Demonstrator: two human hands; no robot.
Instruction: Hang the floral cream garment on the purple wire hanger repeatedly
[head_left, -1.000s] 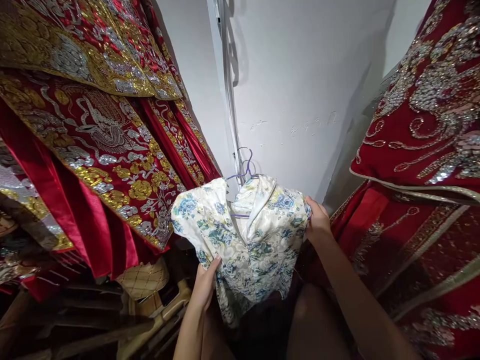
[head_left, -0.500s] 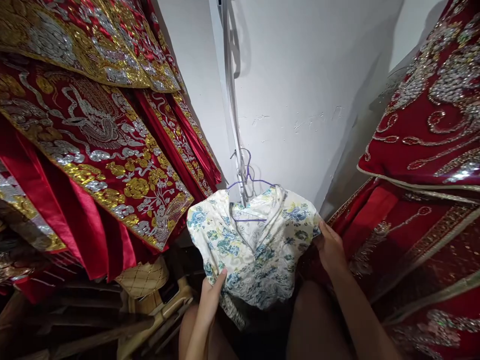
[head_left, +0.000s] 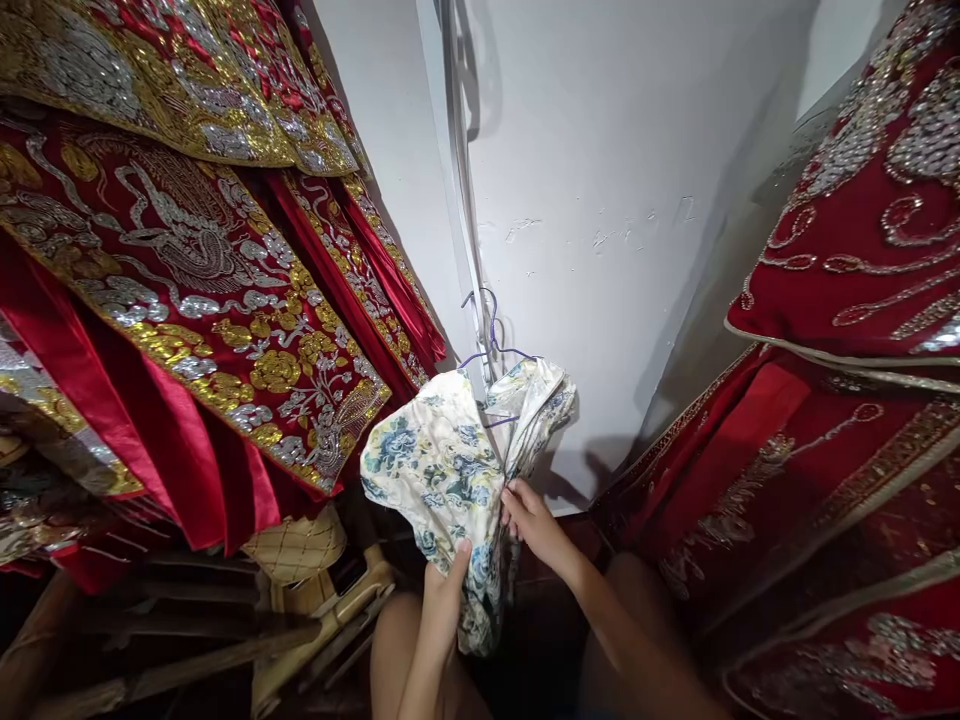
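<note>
Against a pale wall [head_left: 600,180], floral shirt [head_left: 435,450] on a purple hanger [head_left: 493,325]; my left hand [head_left: 445,590] pinching its lower side, my right hand [head_left: 529,515] pinching its front edge, red embroidered garments [head_left: 195,270] either side

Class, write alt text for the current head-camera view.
Two bare hands, left and right, hold a blue-and-white floral blouse on a purple hanger against a pale wall. Red embroidered garments flank it.

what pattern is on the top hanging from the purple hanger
Blue, green and yellow flowers on white; the head view shows the top.
</note>
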